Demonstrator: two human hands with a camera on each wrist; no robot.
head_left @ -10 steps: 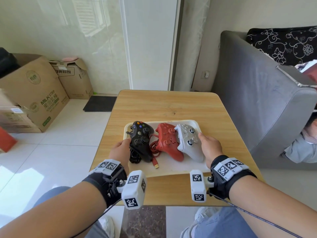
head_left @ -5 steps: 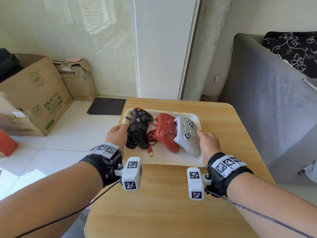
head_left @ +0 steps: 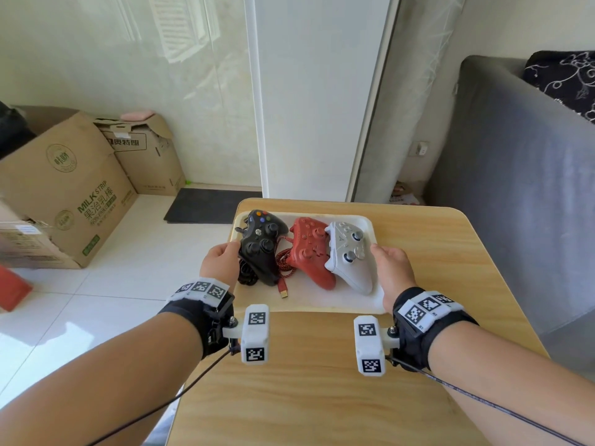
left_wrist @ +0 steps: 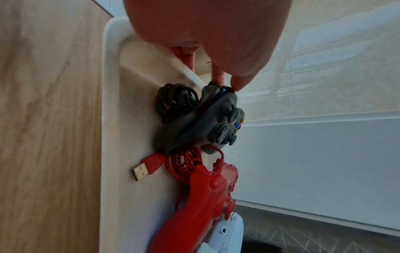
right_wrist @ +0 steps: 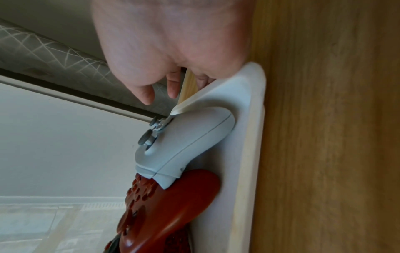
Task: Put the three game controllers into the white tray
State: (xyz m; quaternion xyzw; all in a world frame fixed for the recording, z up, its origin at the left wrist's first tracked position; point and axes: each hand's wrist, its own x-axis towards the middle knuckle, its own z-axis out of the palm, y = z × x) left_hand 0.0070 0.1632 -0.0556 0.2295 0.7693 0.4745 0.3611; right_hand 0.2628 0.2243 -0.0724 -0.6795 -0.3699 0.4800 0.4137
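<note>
The white tray point(head_left: 309, 300) lies on the wooden table point(head_left: 322, 397) near its far edge. Side by side in it are a black controller point(head_left: 262, 243), a red controller point(head_left: 310, 252) and a white controller point(head_left: 351, 255). My left hand point(head_left: 229, 250) grips the tray's left rim, its thumb tip by the black controller point(left_wrist: 201, 123). My right hand point(head_left: 379, 252) grips the right rim beside the white controller point(right_wrist: 190, 142). The red controller's braided cable and USB plug point(left_wrist: 141, 171) rest on the tray floor point(left_wrist: 112, 119).
A grey sofa point(head_left: 515, 204) stands close along the table's right side. Cardboard boxes point(head_left: 70, 188) sit on the tiled floor to the left. A white door point(head_left: 315, 91) and a rolled curtain are beyond the table's far edge. Bare wood lies between me and the tray.
The tray, held at both sides, has slid away from me from near the front edge towards the far edge. All three controllers kept their places in it.
</note>
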